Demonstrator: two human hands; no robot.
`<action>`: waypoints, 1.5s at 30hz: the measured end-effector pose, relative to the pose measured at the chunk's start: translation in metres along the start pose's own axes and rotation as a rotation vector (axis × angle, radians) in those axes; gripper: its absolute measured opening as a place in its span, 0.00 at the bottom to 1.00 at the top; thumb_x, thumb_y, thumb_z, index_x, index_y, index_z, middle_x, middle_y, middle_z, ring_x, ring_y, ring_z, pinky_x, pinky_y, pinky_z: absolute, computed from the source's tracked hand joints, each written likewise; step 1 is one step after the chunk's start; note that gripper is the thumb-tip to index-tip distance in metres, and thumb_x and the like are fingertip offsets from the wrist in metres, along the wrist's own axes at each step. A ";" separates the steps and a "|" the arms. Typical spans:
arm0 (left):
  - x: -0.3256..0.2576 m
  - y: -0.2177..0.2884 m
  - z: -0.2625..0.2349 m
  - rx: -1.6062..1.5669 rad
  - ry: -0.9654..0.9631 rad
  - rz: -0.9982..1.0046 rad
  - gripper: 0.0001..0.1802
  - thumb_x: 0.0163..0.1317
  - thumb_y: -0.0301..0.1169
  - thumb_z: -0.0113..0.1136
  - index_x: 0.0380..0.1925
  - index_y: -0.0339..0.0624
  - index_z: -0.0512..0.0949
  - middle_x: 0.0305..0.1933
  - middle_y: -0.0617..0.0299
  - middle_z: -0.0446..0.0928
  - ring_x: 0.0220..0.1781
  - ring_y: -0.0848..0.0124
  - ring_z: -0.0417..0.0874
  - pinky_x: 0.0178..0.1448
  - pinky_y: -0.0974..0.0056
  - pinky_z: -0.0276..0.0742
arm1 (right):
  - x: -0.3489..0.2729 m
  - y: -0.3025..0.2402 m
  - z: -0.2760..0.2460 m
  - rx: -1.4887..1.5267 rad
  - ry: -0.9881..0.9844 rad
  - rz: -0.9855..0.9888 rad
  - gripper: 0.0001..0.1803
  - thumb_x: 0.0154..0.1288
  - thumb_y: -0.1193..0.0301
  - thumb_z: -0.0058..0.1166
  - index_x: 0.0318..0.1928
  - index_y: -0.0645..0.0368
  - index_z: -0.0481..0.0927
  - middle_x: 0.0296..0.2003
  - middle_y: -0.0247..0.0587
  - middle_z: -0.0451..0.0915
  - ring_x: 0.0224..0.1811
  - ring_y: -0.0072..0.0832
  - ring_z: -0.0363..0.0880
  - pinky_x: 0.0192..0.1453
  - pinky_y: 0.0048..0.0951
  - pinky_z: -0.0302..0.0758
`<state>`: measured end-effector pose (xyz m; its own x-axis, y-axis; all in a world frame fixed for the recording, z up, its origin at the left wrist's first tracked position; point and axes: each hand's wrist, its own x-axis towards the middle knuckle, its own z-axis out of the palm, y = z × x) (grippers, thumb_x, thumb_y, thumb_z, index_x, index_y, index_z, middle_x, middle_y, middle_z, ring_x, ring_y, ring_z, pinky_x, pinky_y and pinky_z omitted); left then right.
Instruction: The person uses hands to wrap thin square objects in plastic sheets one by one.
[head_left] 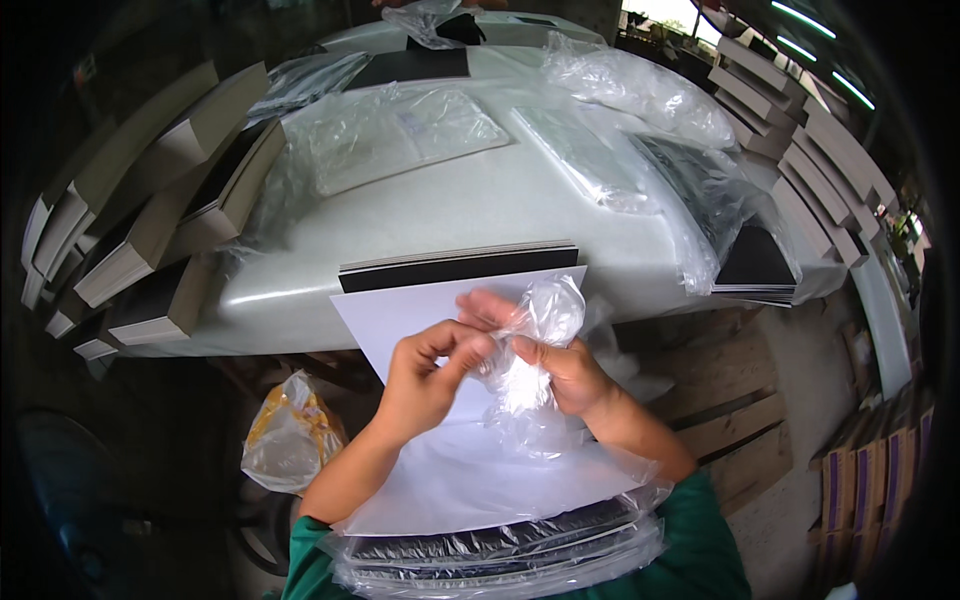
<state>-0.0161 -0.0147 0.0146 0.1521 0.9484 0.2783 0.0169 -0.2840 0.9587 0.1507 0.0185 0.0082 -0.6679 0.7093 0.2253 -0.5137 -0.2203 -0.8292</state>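
A bunched see-through plastic bag (530, 395) hangs between my hands in front of my chest. My left hand (422, 372) pinches its near edge between thumb and fingers, and its outer fingers are blurred. Closed around the gathered part is my right hand (570, 370), thumb on top. Behind the hands a white sheet (375, 315) leans against a stack of black boards (460, 265) at the table's front edge. Below them more white paper (430, 490) lies over plastic-wrapped black sheets (500, 550), which rest close to my body between my forearms.
The table (420, 215) carries flat plastic packs (400, 135), a crumpled plastic heap (640, 90) and wrapped black sheets (755, 260) at the right. Thick stacks of boards (150, 250) rise at the left edge. A plastic sack (290, 440) and wooden pallet (740, 440) are on the floor.
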 end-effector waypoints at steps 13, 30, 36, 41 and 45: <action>-0.004 -0.020 0.000 -0.012 0.113 0.112 0.07 0.57 0.29 0.56 0.29 0.36 0.75 0.30 0.65 0.75 0.29 0.82 0.69 0.32 0.76 0.65 | 0.003 0.012 0.007 -0.110 0.456 -0.087 0.09 0.54 0.70 0.58 0.33 0.56 0.72 0.29 0.30 0.72 0.32 0.18 0.69 0.36 0.22 0.66; -0.012 -0.013 -0.004 0.145 0.157 0.165 0.08 0.59 0.28 0.53 0.27 0.33 0.77 0.26 0.62 0.77 0.28 0.77 0.74 0.35 0.74 0.69 | 0.004 0.020 0.006 -0.016 0.381 -0.030 0.10 0.56 0.65 0.55 0.31 0.58 0.72 0.30 0.30 0.72 0.33 0.18 0.68 0.39 0.22 0.65; -0.006 -0.019 -0.020 0.049 0.324 0.122 0.13 0.63 0.32 0.46 0.26 0.33 0.71 0.25 0.59 0.75 0.30 0.75 0.74 0.39 0.72 0.68 | -0.006 0.014 -0.005 0.067 0.186 -0.146 0.15 0.58 0.63 0.52 0.22 0.59 0.68 0.20 0.35 0.69 0.29 0.25 0.69 0.35 0.24 0.65; -0.008 0.003 0.013 0.149 0.100 0.271 0.07 0.58 0.28 0.53 0.27 0.34 0.72 0.28 0.61 0.73 0.32 0.74 0.72 0.39 0.72 0.67 | -0.005 0.018 0.006 -0.147 0.401 -0.140 0.13 0.58 0.63 0.53 0.26 0.59 0.69 0.19 0.33 0.69 0.27 0.22 0.69 0.33 0.23 0.65; -0.008 -0.013 -0.003 0.078 0.030 0.109 0.05 0.55 0.25 0.56 0.24 0.34 0.75 0.27 0.62 0.74 0.31 0.73 0.73 0.40 0.70 0.68 | -0.006 0.018 -0.006 0.011 0.136 -0.057 0.10 0.57 0.67 0.55 0.30 0.59 0.70 0.24 0.33 0.71 0.28 0.20 0.69 0.34 0.21 0.66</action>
<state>-0.0208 -0.0181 0.0006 0.1273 0.9150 0.3829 0.0791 -0.3942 0.9156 0.1483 0.0141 -0.0109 -0.5590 0.8047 0.2000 -0.5550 -0.1839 -0.8113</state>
